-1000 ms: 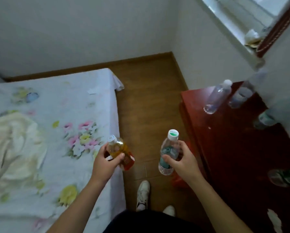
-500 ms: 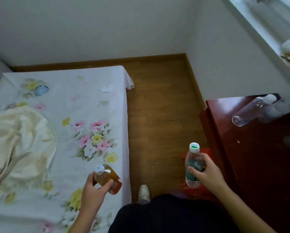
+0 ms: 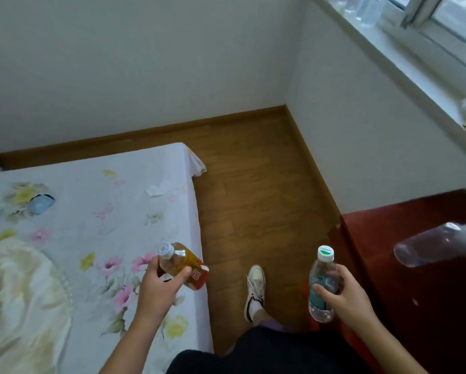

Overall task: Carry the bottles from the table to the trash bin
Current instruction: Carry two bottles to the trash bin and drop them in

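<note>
Bottles, 2 of them, were held over the near floor: the left hand (image 3: 159,288) gripped the amber drink bottle (image 3: 183,264) by the bed (image 3: 97,211), the right hand (image 3: 343,299) the green-capped water bottle (image 3: 322,282). Within 1 second the red table (image 3: 428,319) had slid to the right edge with 1 clear bottle (image 3: 436,248) showing on it, so the carry looked begun; no trash bin showed.

Soft daylight from the window (image 3: 428,25) upper right, dim even room, faint shadows, wide-angle bending at edges, clear bottle (image 3: 436,248) on tabletop (image 3: 415,306) smeared by blur
</note>
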`<action>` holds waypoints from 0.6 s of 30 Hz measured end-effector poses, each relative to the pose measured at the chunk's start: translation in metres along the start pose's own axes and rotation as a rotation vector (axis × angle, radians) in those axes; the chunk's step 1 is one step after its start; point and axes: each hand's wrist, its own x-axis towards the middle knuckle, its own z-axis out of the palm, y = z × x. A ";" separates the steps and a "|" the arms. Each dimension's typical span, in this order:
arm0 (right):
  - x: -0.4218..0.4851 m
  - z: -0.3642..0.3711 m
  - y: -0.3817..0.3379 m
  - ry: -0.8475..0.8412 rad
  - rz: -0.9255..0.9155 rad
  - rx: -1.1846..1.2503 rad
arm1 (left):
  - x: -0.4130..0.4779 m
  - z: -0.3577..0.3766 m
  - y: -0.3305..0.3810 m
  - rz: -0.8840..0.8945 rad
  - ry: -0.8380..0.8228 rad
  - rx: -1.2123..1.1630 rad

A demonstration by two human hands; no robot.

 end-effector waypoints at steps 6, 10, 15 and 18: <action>0.115 0.015 -0.089 -0.163 -0.074 -0.100 | 0.064 -0.002 0.033 -0.140 0.137 0.006; 0.190 0.032 -0.180 -0.290 -0.215 -0.164 | 0.094 -0.015 0.044 -0.238 0.230 -0.038; 0.270 0.056 -0.286 -0.323 -0.343 -0.100 | 0.146 -0.035 0.058 -0.363 0.343 -0.140; 0.317 0.072 -0.325 -0.323 -0.377 -0.112 | 0.199 -0.036 0.073 -0.403 0.361 -0.175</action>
